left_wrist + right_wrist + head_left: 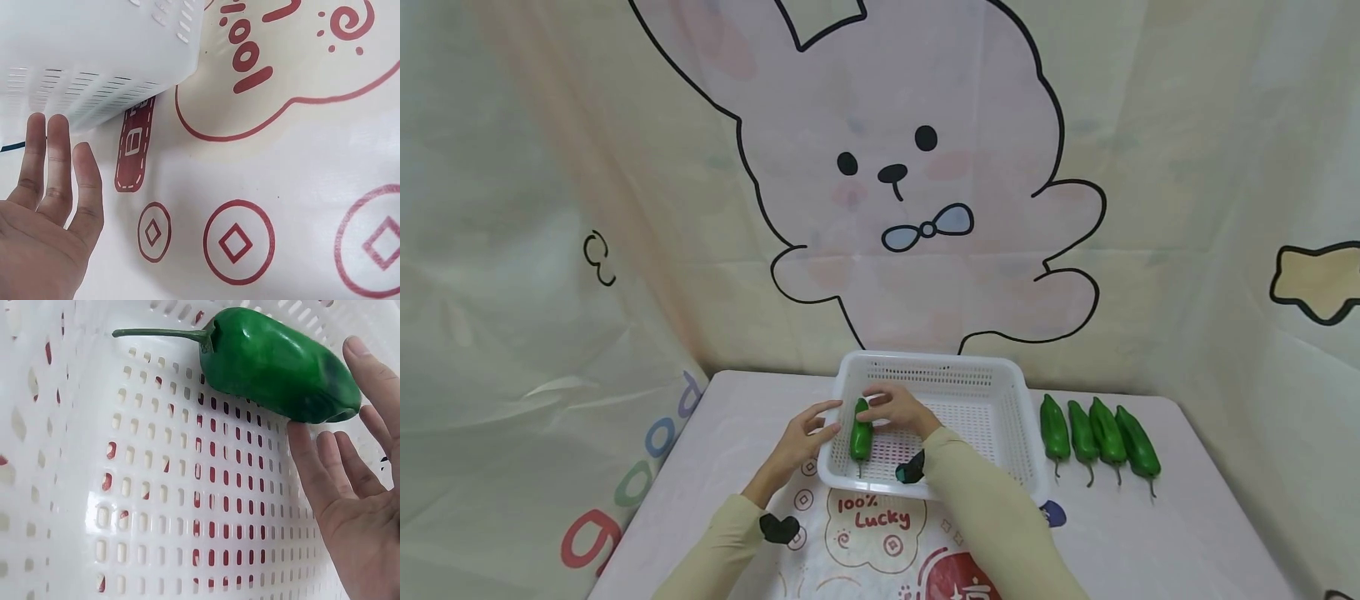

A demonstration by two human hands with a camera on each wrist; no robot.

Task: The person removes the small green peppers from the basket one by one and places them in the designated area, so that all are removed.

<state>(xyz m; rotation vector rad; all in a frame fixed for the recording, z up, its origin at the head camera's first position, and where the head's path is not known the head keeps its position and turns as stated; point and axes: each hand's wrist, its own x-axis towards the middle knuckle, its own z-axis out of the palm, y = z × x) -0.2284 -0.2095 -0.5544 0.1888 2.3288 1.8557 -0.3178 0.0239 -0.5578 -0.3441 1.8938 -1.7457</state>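
Note:
A single green pepper (861, 442) lies in the white perforated plastic basket (936, 360), along its left side, stem toward the front. My right hand (901, 408) reaches into the basket at the pepper's stemless end. In the right wrist view, its thumb and fingers are spread around that end of the pepper (275, 369), the index fingertip at its edge; firm contact is unclear. My left hand (801, 442) is outside, at the basket's left wall. Seen from the left wrist, its fingers (59, 156) are extended, with the tips by the slotted wall (94, 81).
Several more green peppers (1105, 437) lie in a row on the table, right of the basket, stems toward the front. A printed white cloth (1195, 500) covers the table. Behind it hangs a curtain (925, 292) with a cartoon bear.

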